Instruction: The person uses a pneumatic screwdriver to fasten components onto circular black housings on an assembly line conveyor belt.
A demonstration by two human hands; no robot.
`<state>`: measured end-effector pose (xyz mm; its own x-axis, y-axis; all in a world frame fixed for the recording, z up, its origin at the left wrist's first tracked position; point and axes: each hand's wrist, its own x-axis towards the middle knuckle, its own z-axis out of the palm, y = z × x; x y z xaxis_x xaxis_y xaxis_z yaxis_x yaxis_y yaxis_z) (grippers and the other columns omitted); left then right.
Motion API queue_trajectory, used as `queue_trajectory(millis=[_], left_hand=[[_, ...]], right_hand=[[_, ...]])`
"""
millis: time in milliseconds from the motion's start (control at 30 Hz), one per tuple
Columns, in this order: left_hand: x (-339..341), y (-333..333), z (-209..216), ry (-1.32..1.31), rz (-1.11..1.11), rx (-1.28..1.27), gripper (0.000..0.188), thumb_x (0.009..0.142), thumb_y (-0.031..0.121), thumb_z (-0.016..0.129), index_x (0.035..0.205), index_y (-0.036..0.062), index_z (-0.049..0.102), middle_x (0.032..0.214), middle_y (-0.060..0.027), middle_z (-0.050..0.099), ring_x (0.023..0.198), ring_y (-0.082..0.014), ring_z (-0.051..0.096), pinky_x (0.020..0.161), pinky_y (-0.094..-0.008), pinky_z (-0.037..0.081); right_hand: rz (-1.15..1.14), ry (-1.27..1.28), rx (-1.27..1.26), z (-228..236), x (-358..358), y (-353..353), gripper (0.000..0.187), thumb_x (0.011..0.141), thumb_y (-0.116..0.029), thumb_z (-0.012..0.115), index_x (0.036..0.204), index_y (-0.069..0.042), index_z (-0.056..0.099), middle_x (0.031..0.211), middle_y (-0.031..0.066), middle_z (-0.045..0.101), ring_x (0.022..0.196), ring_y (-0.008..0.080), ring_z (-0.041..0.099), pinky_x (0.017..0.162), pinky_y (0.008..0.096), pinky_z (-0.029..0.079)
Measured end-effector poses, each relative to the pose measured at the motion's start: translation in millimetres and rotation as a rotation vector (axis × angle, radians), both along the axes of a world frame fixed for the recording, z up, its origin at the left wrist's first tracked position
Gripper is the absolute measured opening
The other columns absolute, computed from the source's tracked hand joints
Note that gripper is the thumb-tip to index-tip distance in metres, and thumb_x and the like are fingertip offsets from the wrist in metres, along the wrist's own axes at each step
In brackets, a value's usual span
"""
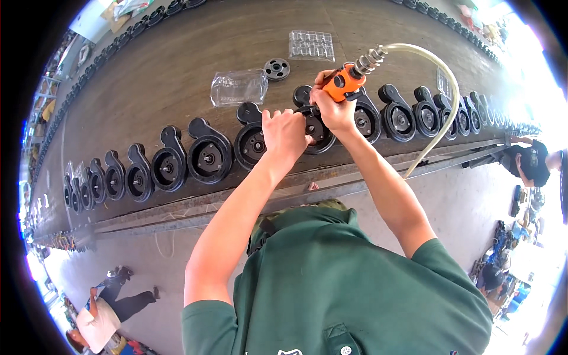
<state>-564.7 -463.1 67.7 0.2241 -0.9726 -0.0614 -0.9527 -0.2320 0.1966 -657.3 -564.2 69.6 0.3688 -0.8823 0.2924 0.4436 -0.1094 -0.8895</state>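
Note:
In my right hand (335,109) is an orange air-powered driver (342,86). A coiled spring fitting joins it to a pale hose (445,62) that loops away to the right. The tool is over a black round housing (318,135), and its working tip is hidden by my hand. My left hand (285,135) has its fingers curled at the left edge of that housing, with the thumb reaching over its rim. Directly left is another black housing (251,144) with a metal shaft at its centre. A similar housing (367,122) sits close to my right wrist.
Black housings (209,158) stretch in a row along the near edge of the brown table (177,77). Beyond them lie clear plastic trays (311,46) and a dark slotted disc (277,69). A metal rail (195,216) runs along the front. Other people are at the lower left and far right.

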Motion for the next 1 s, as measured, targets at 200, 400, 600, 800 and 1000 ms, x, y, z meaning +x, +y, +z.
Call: queue_trajectory(millis=[200,400,600,800,1000], left_hand=[[0.1,0.6,6.9,0.005,-0.007,0.037,0.039,0.068,0.045,0.091,0.093,0.0164,0.081,0.087,-0.0076,0.074,0.091,-0.0285,0.071,0.091,-0.0456,0.046],[8.9,-8.4,2.6,0.002,-0.068,0.066,0.036,0.069,0.043,0.090,0.096,0.0212,0.080,0.087,-0.0046,0.075,0.094,-0.0266,0.073,0.095,-0.0478,0.047],[6.1,-13.3,13.9,0.021,-0.057,0.171,0.041,0.072,0.042,0.089,0.108,0.0246,0.080,0.090,-0.0062,0.076,0.096,-0.0280,0.073,0.096,-0.0491,0.047],[6.1,-9.3,6.9,0.016,-0.061,0.122,0.039,0.072,0.040,0.089,0.104,0.0211,0.080,0.092,-0.0068,0.075,0.095,-0.0287,0.073,0.097,-0.0500,0.047],[7.2,-4.6,2.4,0.024,-0.050,0.055,0.038,0.070,0.042,0.089,0.099,0.0200,0.079,0.097,-0.0047,0.076,0.100,-0.0273,0.072,0.104,-0.0528,0.046]], right_hand=[[-0.005,0.155,-0.108,9.6,5.2,1.4,0.007,0.078,0.001,0.067,0.084,0.001,0.063,0.076,-0.0017,0.063,0.071,0.0045,0.054,0.064,0.0242,0.048],[0.033,0.232,-0.105,8.5,0.7,-4.6,0.008,0.078,0.001,0.067,0.085,0.001,0.064,0.073,-0.0020,0.062,0.067,0.0044,0.055,0.062,0.0238,0.048],[-0.025,0.210,-0.178,3.8,-1.6,-6.9,0.009,0.078,0.003,0.065,0.087,0.002,0.066,0.072,-0.0032,0.063,0.064,0.0033,0.055,0.060,0.0234,0.047],[-0.016,0.066,-0.078,4.1,-7.4,-2.7,0.010,0.079,0.007,0.064,0.087,0.002,0.063,0.091,0.0052,0.069,0.070,0.0056,0.059,0.062,0.0243,0.050],[0.019,0.026,0.025,12.6,-37.1,21.1,0.022,0.084,0.009,0.056,0.106,0.003,0.056,0.076,0.0048,0.063,0.066,0.0119,0.062,0.063,0.0263,0.051]])
